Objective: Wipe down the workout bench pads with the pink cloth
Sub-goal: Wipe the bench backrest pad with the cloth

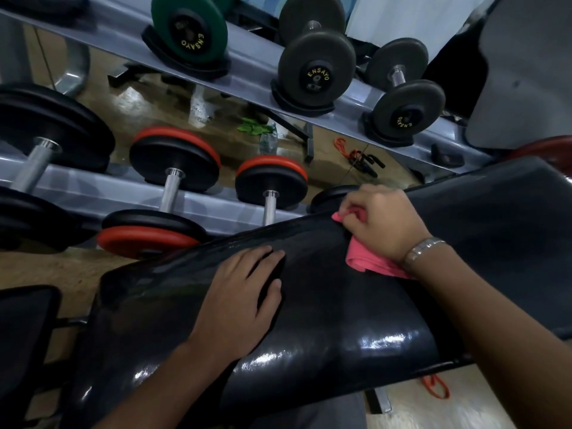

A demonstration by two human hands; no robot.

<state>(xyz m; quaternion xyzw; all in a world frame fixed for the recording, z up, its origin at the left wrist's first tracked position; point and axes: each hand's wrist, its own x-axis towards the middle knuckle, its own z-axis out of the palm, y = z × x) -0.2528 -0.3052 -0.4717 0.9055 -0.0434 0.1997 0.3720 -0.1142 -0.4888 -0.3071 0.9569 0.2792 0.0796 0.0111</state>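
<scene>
As we are leaning over the bench: we are judging the wipe to be underway, with the pink cloth (371, 265) working the far edge of the bench pad (340, 320), right of centre in the frame.
Pink cloth: soft folded fabric, lying bunched on the pad under the right hand (383, 224), 1 corner poking out past the knuckles.
Right hand: fingers are curling round the cloth and gripping it; a metal band (424, 247) is sitting on the wrist.
Left hand (238, 292): fingers are lying straight and flat on the pad at frame centre, holding nothing, seemingly bracing.
Bench pad: long, rounded, glossy black vinyl, running from lower left to upper right; highlights are shining along its near edge.
Second pad (24, 329): another dark cushion is showing at lower left, apart from the 2 hands.
Next move: we are expecting a sweep toward frame centre, calling for steady downward pressure and the left hand lifting clear.
Dumbbells (175, 164): rubbery discs on steel handles, resting on a grey rack (77, 184) across the upper half.
</scene>
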